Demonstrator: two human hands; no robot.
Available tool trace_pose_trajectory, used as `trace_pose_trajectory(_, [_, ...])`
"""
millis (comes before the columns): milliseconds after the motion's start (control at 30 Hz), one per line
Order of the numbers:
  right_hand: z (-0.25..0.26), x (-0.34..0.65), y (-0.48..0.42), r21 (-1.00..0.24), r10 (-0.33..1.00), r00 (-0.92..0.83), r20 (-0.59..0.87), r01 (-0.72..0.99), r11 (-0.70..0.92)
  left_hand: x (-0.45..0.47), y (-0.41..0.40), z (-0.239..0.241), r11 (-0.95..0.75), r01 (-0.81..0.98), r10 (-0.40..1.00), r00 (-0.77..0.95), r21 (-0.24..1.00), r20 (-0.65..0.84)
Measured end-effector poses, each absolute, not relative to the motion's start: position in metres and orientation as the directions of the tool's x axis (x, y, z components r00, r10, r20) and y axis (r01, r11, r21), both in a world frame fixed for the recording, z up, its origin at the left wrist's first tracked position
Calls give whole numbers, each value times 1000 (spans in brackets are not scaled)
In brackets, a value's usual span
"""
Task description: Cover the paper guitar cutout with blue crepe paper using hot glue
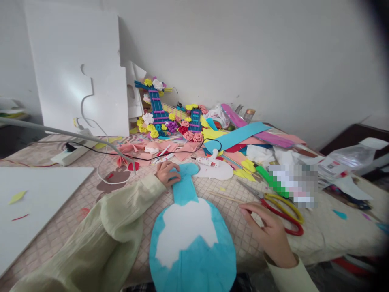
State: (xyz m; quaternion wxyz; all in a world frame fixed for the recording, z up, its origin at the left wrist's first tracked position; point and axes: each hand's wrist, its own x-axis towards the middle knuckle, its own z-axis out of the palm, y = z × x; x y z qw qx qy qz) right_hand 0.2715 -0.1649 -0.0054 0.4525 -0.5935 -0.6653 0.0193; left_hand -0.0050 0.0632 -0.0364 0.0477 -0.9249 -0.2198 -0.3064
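Note:
A large guitar-shaped cutout (191, 247), partly covered in blue paper with a bare white patch in the middle, lies on the table in front of me. My left hand (166, 172) rests on its narrow blue neck, fingers curled over the edge. To the right of the round body, my right hand (267, 231) lies on the tablecloth with fingers loosely bent and nothing visibly in them. Red and yellow handled scissors (282, 209) lie just beyond its fingertips. A thin wooden stick (226, 197) lies between the cutout and the scissors.
A white foam board (30, 202) lies at the left. A cut white board (79, 73) leans on the wall. A power strip (73, 152) with a black cable, a glue gun (209, 161), paper flowers (170, 121) and coloured foam scraps crowd the back.

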Motion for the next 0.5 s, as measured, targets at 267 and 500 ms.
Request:
trace_pose_trajectory(267, [-17, 277, -156, -444, 832, 28, 554, 855, 267, -6, 59, -36, -900, 426, 389, 699, 88, 600])
trace_pose_trajectory(500, [-31, 284, -156, -343, 823, -5, 568, 907, 243, -15, 49, -25, -924, 371, 355, 748, 90, 562])
